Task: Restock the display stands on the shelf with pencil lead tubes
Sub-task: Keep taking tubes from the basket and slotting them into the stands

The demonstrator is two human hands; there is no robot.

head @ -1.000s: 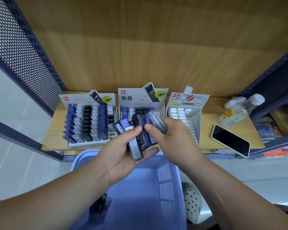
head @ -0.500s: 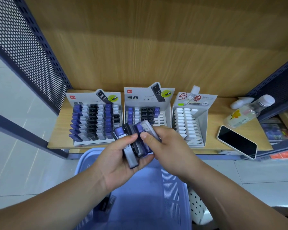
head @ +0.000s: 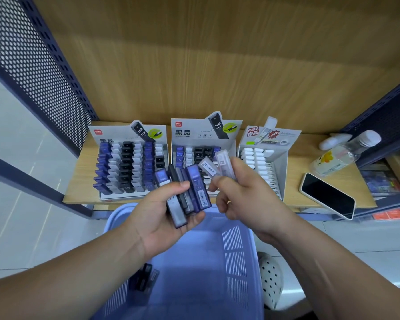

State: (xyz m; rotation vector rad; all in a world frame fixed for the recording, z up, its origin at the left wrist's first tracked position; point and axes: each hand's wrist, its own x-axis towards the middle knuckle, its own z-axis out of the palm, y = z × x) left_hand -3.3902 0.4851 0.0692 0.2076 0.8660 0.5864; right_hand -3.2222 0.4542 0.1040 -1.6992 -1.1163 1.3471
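Two pale lead tubes (head: 218, 166) are pinched in the right hand (head: 243, 195); the left hand (head: 157, 218) grips a loose fan of dark tubes (head: 189, 192) before the shelf's (head: 296, 167) front edge. That splayed fan could slip into the basket (head: 236, 250).

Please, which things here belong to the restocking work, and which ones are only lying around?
Belong to the job:
blue and dark tubes in the left hand
two clear tubes in the right hand
left stand, middle stand, right stand
basket

Only lying around:
phone
bottle
white object behind it
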